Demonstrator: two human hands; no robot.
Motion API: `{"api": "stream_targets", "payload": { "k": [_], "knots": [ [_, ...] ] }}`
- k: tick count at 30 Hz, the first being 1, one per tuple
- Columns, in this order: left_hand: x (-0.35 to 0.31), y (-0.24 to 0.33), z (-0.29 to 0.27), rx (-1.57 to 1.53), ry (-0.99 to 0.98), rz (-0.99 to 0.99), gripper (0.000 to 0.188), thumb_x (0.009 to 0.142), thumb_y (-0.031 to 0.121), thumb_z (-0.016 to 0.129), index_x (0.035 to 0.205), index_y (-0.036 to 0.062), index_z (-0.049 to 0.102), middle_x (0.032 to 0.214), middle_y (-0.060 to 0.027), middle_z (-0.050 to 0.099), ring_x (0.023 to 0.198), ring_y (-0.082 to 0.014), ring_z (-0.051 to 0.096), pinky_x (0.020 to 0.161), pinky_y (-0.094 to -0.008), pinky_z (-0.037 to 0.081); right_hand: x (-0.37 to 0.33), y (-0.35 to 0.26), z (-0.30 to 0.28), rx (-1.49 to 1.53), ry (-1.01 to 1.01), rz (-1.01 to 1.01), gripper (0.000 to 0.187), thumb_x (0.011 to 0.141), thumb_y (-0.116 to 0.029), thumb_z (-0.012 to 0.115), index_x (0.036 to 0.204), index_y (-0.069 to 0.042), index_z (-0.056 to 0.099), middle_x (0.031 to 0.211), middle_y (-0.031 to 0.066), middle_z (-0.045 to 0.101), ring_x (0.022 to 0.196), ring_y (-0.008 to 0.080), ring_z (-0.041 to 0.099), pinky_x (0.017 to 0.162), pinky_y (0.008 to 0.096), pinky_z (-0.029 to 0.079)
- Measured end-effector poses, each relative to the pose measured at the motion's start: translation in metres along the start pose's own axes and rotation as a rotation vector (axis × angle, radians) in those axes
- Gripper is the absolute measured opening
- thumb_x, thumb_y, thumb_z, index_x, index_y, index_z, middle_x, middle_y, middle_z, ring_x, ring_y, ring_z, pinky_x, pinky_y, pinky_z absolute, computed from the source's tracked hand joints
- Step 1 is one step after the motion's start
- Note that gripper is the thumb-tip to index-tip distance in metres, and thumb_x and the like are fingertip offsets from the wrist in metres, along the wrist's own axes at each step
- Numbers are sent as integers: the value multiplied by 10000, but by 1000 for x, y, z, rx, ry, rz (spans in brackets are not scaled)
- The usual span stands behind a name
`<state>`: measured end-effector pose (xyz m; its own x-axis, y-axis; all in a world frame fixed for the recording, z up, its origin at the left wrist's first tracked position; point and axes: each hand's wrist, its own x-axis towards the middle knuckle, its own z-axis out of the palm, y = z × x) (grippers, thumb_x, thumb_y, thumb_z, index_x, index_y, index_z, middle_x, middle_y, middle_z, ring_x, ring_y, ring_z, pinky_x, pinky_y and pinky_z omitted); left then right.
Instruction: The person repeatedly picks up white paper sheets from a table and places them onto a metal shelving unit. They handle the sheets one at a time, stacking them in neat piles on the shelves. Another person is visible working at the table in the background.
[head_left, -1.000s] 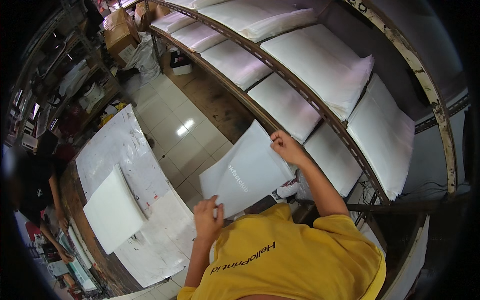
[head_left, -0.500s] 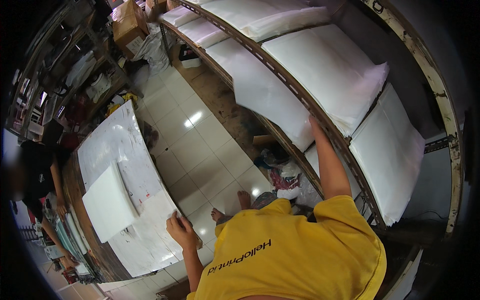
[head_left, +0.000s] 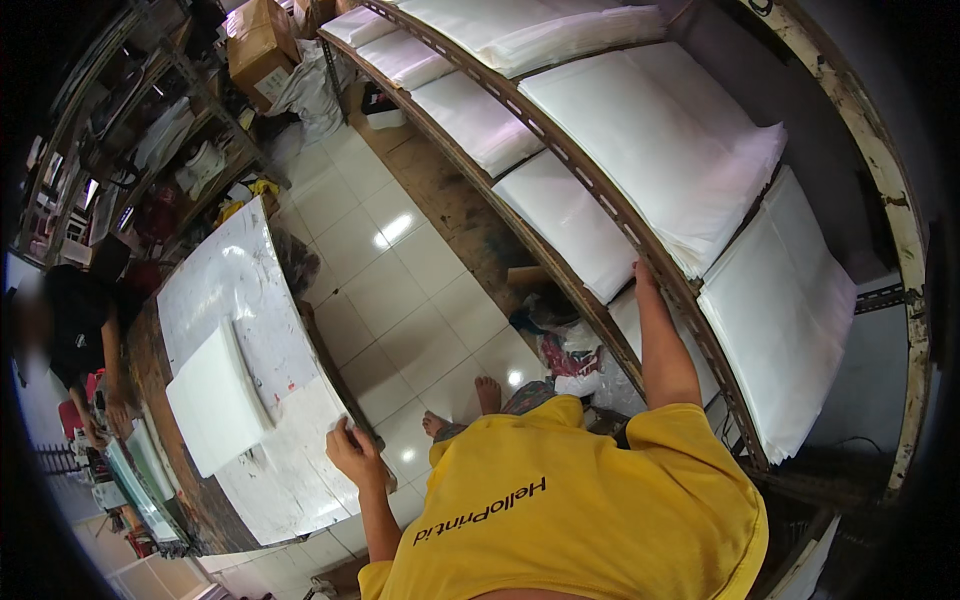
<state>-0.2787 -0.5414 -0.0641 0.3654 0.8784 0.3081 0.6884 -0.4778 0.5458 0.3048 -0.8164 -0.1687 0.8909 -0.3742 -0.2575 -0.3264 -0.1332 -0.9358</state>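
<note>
My right arm reaches into the metal shelf rack on the right. My right hand (head_left: 645,278) is beside a stack of thin white sheets (head_left: 572,222) on a lower shelf, close under a slotted shelf beam (head_left: 560,138). The beam hides most of its fingers, so its grip does not show. My left hand (head_left: 354,452) hangs at the near right edge of a white board-topped table (head_left: 310,490). Its fingers are curled in, and nothing shows in them. On that table lies a neat stack of white sheets (head_left: 215,400).
More white sheet stacks (head_left: 650,145) fill the upper shelf, another (head_left: 775,320) nearer me. At far left a person in black (head_left: 75,330) works over a glass-like panel (head_left: 135,480). Plastic bags (head_left: 590,365) lie below the rack. A carton (head_left: 262,50) stands at the back.
A large sheet raised by my right hand over the lower shelf now no longer stands up; stacks show there. My right hand has drawn back slightly. My left hand shifted slightly left.
</note>
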Motion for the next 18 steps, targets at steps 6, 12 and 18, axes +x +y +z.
{"api": "stream_targets", "payload": {
  "k": [6, 12, 18],
  "knots": [
    [1, -1, 3, -3, 15, 22, 259, 868, 76, 594, 1116, 11, 634, 814, -106, 534, 745, -275, 515, 724, -399, 398, 1, -1, 2, 10, 32, 7, 408, 913, -234, 643, 1228, 12, 561, 1154, 164, 625, 1021, 248, 592, 874, 386, 491],
    [1, -6, 2, 21, -17, -14, 245, 855, 66, 604, 1094, 19, 633, 800, -112, 545, 749, -289, 529, 734, -409, 405, 4, 6, 7, 0, 33, -2, 446, 912, -252, 645, 1254, 19, 555, 1189, 183, 617, 1048, 268, 591, 895, 396, 491],
    [-1, -17, 2, -20, -7, -51, 249, 825, 56, 619, 1072, 28, 629, 885, -144, 604, 857, -337, 566, 811, -444, 425, 31, 15, -18, -104, -32, -197, 484, 910, -270, 648, 1281, 25, 550, 1224, 202, 610, 1076, 289, 591, 916, 407, 491]
  ]
}}
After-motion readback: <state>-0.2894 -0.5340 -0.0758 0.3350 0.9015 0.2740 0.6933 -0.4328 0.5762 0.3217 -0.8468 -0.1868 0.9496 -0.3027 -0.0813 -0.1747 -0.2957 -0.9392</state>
